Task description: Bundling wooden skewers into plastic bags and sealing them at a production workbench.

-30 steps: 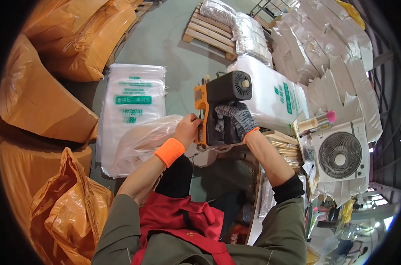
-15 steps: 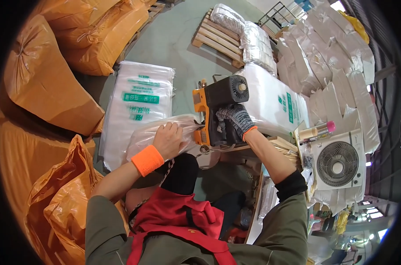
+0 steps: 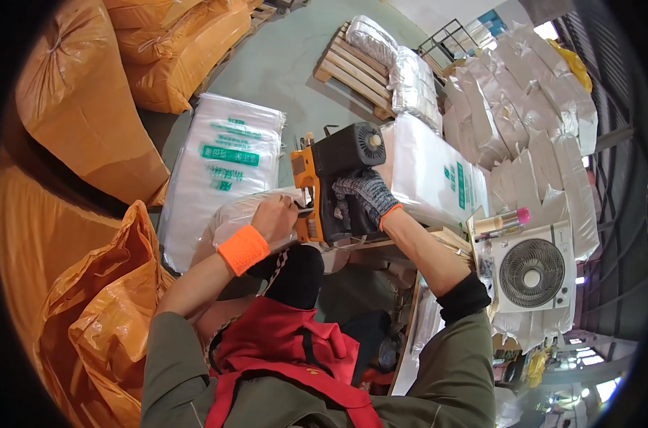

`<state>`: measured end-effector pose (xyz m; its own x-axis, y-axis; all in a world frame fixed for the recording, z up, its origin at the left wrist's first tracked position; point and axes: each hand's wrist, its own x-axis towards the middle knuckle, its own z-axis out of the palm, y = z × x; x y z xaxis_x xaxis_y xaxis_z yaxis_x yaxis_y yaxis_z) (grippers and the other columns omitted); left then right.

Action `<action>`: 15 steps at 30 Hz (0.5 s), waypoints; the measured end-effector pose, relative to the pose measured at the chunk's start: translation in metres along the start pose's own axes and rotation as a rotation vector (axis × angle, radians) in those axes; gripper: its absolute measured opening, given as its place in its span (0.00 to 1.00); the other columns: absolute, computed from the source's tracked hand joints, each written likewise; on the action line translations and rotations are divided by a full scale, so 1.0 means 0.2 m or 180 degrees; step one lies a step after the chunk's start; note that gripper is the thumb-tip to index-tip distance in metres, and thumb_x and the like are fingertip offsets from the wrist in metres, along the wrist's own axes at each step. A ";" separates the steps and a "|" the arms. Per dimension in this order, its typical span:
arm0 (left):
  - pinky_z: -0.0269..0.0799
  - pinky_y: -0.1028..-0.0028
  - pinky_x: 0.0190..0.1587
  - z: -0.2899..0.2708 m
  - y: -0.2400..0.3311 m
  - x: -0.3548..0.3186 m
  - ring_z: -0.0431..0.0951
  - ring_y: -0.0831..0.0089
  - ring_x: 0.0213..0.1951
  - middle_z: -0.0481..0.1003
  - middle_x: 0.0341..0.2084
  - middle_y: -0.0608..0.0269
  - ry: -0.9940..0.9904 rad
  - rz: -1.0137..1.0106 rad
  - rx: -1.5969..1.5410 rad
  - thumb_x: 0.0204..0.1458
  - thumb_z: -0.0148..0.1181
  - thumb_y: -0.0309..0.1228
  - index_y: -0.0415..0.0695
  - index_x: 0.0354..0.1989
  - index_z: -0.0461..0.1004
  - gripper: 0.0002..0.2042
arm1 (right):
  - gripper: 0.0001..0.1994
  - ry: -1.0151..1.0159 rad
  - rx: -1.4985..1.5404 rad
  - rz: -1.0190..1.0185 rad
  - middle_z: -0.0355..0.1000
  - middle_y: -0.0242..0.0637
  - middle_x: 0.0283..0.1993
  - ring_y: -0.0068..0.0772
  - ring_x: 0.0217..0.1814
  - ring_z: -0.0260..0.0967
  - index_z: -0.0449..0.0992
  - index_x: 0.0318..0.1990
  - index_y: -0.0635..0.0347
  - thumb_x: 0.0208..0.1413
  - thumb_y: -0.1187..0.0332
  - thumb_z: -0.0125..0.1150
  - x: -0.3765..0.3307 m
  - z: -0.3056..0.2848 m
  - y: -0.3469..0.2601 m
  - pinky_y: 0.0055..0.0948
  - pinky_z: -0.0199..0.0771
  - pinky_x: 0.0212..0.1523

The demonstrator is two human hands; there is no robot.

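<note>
My right hand [image 3: 367,194], in a grey knit glove, is wrapped round the handle of a yellow and black hand-held bag-sewing machine [image 3: 347,150]. Right at the machine's left side, my bare left hand [image 3: 274,218], with an orange wristband, is closed with its fingertips by the sewing head. It pinches the edge of a translucent white plastic bag [image 3: 231,214], which spreads out to the left beneath the hand. What exactly lies between those fingertips is partly hidden. Under this bag is a stack of white bags [image 3: 228,135] with green print.
Another stack of white printed bags [image 3: 431,167] lies to the right of the machine. A grey box fan [image 3: 531,274] stands at the right. Large orange sacks [image 3: 81,100] fill the left side. Beyond are a wooden pallet [image 3: 349,68] and piled white sacks [image 3: 509,107].
The sewing machine and my right hand have shifted slightly left. My left hand's fingers, flatter on the bag before, are now curled in close against the machine.
</note>
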<state>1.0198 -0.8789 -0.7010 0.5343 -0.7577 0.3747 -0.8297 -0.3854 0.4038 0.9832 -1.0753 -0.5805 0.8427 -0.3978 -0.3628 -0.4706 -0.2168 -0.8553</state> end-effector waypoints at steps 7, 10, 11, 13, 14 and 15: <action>0.71 0.69 0.32 -0.06 0.00 -0.09 0.72 0.63 0.31 0.69 0.23 0.57 0.0252 0.0171 0.0566 0.42 0.50 0.27 0.39 0.24 0.72 0.05 | 0.12 -0.0608 0.0681 0.0462 0.71 0.35 0.28 0.31 0.29 0.69 0.72 0.34 0.61 0.40 0.79 0.64 -0.12 0.11 -0.15 0.28 0.71 0.33; 0.70 0.71 0.32 -0.16 0.00 -0.22 0.70 0.64 0.32 0.67 0.24 0.59 0.0359 -0.0638 0.0257 0.38 0.54 0.26 0.42 0.24 0.69 0.04 | 0.14 -0.0373 0.0422 0.0032 0.73 0.37 0.29 0.32 0.30 0.69 0.74 0.36 0.66 0.38 0.77 0.65 -0.12 0.17 -0.14 0.30 0.69 0.36; 0.70 0.71 0.32 -0.22 -0.03 -0.27 0.70 0.64 0.32 0.67 0.24 0.59 0.0373 -0.0652 0.0267 0.38 0.54 0.26 0.42 0.24 0.69 0.04 | 0.13 -0.0281 0.0371 0.0017 0.73 0.37 0.29 0.32 0.31 0.69 0.74 0.35 0.66 0.38 0.77 0.65 -0.13 0.18 -0.16 0.30 0.69 0.36; 0.69 0.70 0.31 -0.32 -0.08 -0.36 0.69 0.64 0.31 0.66 0.23 0.59 0.0234 -0.0257 0.0709 0.39 0.53 0.25 0.41 0.23 0.68 0.03 | 0.13 -0.0213 0.0310 -0.0012 0.73 0.37 0.30 0.32 0.32 0.69 0.74 0.35 0.66 0.37 0.77 0.65 -0.14 0.22 -0.19 0.30 0.69 0.36; 0.69 0.70 0.30 -0.33 -0.08 -0.39 0.69 0.64 0.31 0.66 0.24 0.59 0.0353 -0.0191 0.0580 0.39 0.54 0.25 0.41 0.23 0.68 0.03 | 0.13 -0.0297 0.0460 0.0018 0.72 0.36 0.30 0.31 0.32 0.69 0.73 0.35 0.64 0.38 0.79 0.64 -0.15 0.24 -0.19 0.28 0.70 0.35; 0.69 0.70 0.30 -0.34 -0.10 -0.42 0.69 0.64 0.31 0.66 0.24 0.59 0.0368 -0.0208 0.0588 0.39 0.54 0.25 0.41 0.23 0.68 0.03 | 0.14 -0.0378 0.0610 0.0050 0.71 0.35 0.30 0.29 0.31 0.70 0.73 0.36 0.62 0.38 0.81 0.63 -0.16 0.25 -0.20 0.26 0.72 0.34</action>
<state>1.0023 -0.7732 -0.6839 0.5940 -0.6668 0.4501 -0.8026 -0.5296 0.2745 0.9889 -1.0091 -0.5531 0.8658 -0.2897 -0.4080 -0.4353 -0.0336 -0.8997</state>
